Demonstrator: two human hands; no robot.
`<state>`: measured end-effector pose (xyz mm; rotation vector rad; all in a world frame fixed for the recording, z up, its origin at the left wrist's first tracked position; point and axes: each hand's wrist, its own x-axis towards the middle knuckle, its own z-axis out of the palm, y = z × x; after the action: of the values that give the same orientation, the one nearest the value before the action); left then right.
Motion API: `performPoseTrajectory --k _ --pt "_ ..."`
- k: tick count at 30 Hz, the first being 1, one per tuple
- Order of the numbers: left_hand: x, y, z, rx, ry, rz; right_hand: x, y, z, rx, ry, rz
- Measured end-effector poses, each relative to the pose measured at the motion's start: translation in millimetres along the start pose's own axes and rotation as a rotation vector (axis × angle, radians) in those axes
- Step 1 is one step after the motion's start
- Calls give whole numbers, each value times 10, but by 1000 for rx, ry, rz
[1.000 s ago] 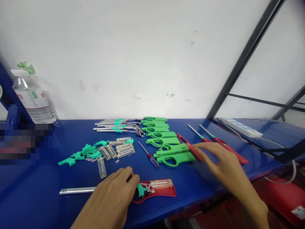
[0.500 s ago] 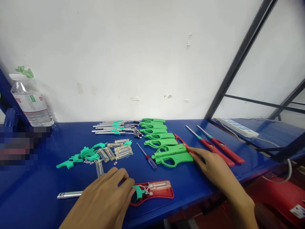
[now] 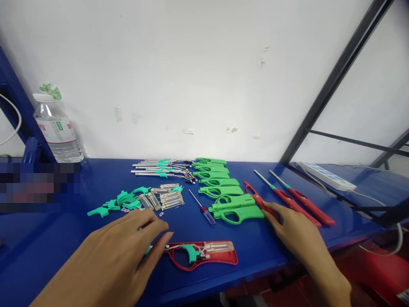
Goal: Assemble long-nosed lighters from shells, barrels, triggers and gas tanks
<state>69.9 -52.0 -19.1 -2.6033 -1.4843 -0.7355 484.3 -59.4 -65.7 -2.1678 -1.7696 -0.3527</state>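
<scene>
Head: blue table (image 3: 255, 243) (white wall (image 3: 191, 76))

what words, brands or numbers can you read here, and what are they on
None can be read for certain.
Plastic bottle: its label has red and green print, too small and blurred to read.
White sticker, lower right, on a red item: cut off and blurred, unreadable.
Open red lighter shell: no text made out.

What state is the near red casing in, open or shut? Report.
The red casing is open: its green trigger and clear tank lie exposed.
</scene>
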Motion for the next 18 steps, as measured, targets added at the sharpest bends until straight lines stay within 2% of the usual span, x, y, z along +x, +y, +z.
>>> performPoseTrajectory --k 5,9,12,15,18 --pt "75 27 -89 127 93 94 14 -20 57 32 75 -18" --pt "124 79 -143 110 86 141 53 18 127 79 156 -28" --pt "110 66 -106 102 104 155 79 26 120 96 224 5" --pt "73 30 -57 127 125 151 60 -7 -14 122 320 56" --pt "67 45 -75 145 134 135 -57 -75 -272 221 446 179"
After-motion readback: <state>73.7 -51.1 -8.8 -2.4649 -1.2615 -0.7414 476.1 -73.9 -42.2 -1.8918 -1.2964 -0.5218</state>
